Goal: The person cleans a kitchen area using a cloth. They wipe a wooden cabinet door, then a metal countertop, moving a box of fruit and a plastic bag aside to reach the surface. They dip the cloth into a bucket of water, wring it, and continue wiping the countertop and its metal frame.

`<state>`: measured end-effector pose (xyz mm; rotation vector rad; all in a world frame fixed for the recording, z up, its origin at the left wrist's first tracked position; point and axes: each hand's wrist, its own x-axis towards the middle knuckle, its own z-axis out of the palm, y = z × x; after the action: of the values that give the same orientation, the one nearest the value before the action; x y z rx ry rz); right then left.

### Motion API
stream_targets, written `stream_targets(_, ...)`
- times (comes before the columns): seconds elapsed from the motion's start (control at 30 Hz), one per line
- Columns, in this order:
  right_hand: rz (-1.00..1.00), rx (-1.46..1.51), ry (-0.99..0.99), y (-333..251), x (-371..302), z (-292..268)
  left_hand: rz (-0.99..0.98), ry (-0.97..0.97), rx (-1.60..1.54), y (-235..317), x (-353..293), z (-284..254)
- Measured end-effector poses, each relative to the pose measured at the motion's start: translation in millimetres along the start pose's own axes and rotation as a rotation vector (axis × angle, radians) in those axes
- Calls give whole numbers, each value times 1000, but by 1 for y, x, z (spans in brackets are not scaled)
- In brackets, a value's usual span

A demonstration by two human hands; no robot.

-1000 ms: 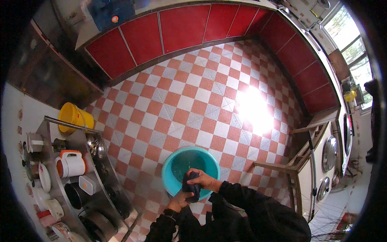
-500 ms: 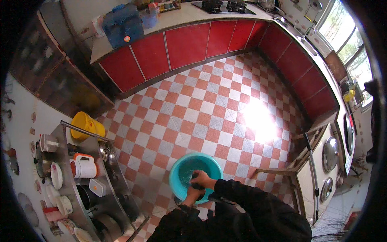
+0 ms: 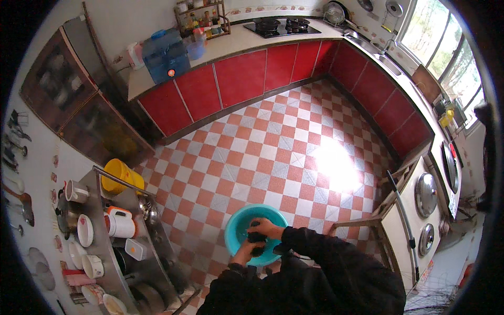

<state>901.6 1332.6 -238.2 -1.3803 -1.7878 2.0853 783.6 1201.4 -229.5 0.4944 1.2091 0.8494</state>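
Our hands have parted slightly since the earlier frame, showing more of the dark cloth [image 3: 257, 238] between them. It lies bunched directly between our two sets of fingers, touching both, its long axis seeming to run roughly away from our body. Our right hand [image 3: 266, 229] has its fingers curled round the far end; our left hand [image 3: 244, 252] grips the near end, though the fingertips are too small to make out. Just beneath the fingers is the turquoise basin [image 3: 230, 234]; beyond that, the checked floor [image 3: 247, 152], then, well ahead, the bench [image 3: 231, 44].
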Motion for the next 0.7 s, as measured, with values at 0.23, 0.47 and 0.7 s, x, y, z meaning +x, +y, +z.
stream_targets(0.23,-383,104,-65,-70,-54,-2,-16,-229,-665,39,-55,-4)
stream_targets(0.47,-771,148,-99,-121,-102,14,78,-145,-1195,53,-41,3)
stream_targets(0.7,-244,802,-127,-117,-117,16,364,626,-352,98,-66,49)
